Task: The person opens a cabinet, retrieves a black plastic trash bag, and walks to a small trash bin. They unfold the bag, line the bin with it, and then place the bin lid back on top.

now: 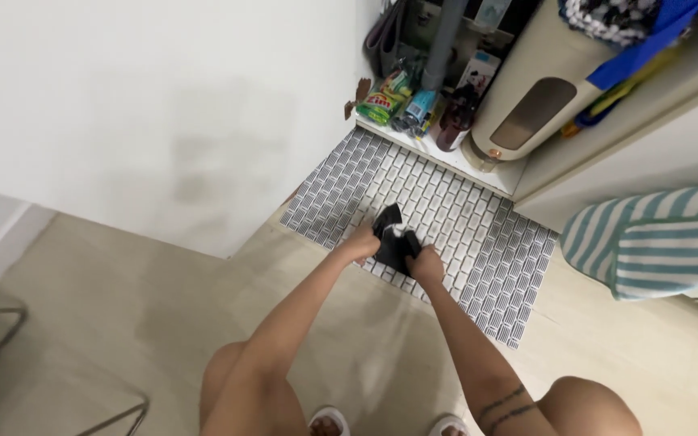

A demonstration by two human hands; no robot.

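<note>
— What are the hands doing?
— The left hand point(359, 241) and right hand point(427, 263) are both gripping a black cloth point(393, 236).
— Where is it lying?
— It is resting on the grey mat point(486, 258), near the white wall point(163, 105).

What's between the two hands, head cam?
A black cloth, gripped by both the left hand and the right hand, bunched over the grey-and-white patterned mat. Head view shows it.

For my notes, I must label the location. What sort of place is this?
Probably a home utility or laundry corner. A grey-and-white patterned floor mat lies before a low shelf crowded with cleaning bottles and packets, and a striped towel hangs at right. Both hands hold a black cloth.
</note>
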